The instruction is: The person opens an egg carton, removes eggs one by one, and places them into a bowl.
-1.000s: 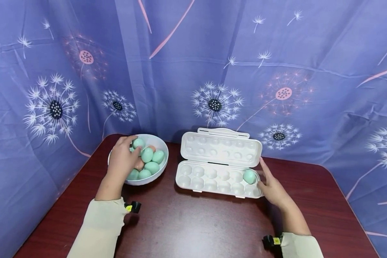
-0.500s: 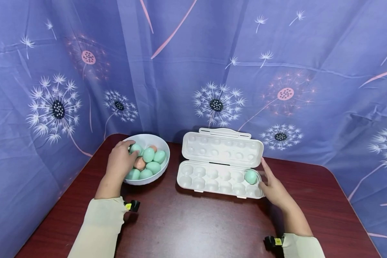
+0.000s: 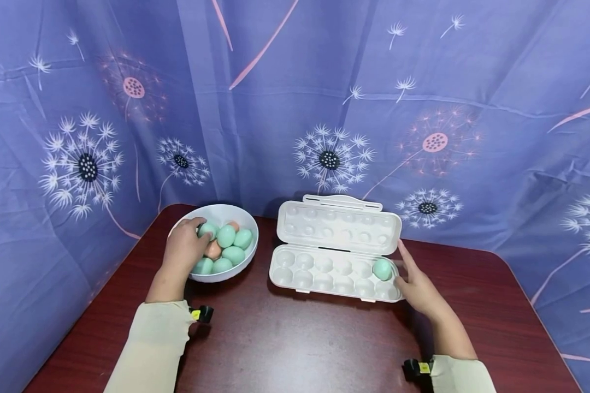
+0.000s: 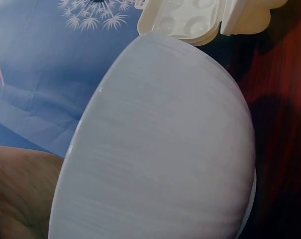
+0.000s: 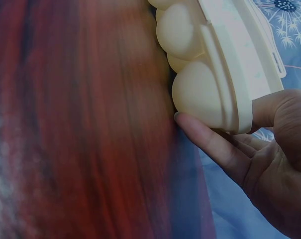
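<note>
At the left, a white bowl (image 3: 248, 262) holds several pale green eggs (image 3: 233, 255) and a few brown eggs (image 3: 213, 250). My left hand (image 3: 182, 245) reaches over its left rim and pinches a green egg (image 3: 207, 231) between thumb and fingers. The left wrist view shows mostly the bowl's outer wall (image 4: 160, 129). A cream egg carton (image 3: 319, 289) lies with its lid (image 3: 339, 224) raised back. One green egg (image 3: 382, 269) sits in the rear row's right-end cup. My right hand (image 3: 418, 289) grips the carton's right end, thumb over the rim and fingers outside and beneath.
A dark red wooden table (image 3: 295, 344) carries everything. Blue dandelion-print cloth (image 3: 255, 136) hangs behind and along the sides. A short gap separates the bowl and the carton.
My left hand and the green egg it pinches have moved slightly down and left within the bowl, then stayed nearly still. The right hand keeps its hold on the carton.
</note>
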Motion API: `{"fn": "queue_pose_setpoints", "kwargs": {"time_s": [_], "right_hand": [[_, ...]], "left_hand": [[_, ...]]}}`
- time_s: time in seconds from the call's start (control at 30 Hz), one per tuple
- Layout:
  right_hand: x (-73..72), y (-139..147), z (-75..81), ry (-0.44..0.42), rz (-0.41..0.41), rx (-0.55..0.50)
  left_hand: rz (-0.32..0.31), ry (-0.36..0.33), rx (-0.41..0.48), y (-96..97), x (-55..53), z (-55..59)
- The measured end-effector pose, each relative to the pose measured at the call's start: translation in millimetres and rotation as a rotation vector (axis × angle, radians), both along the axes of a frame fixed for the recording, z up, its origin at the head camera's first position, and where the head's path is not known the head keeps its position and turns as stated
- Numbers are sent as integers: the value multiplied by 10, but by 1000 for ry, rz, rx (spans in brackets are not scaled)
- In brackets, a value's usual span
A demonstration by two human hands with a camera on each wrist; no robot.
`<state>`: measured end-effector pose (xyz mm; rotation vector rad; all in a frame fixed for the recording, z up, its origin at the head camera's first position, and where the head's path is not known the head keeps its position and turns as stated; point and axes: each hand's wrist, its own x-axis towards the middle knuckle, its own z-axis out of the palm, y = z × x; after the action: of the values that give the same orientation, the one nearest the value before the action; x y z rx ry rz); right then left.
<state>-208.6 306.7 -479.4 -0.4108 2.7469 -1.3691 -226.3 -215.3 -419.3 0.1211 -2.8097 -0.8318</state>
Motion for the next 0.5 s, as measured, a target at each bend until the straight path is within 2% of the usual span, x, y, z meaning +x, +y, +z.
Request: {"fn": "queue_pose_setpoints", "kwargs": {"time_s": [0.5], "right_hand": [[-1,4,3,-4,-2,-1]], "left_hand": [[58,-47,51,-4,22,20]]}}
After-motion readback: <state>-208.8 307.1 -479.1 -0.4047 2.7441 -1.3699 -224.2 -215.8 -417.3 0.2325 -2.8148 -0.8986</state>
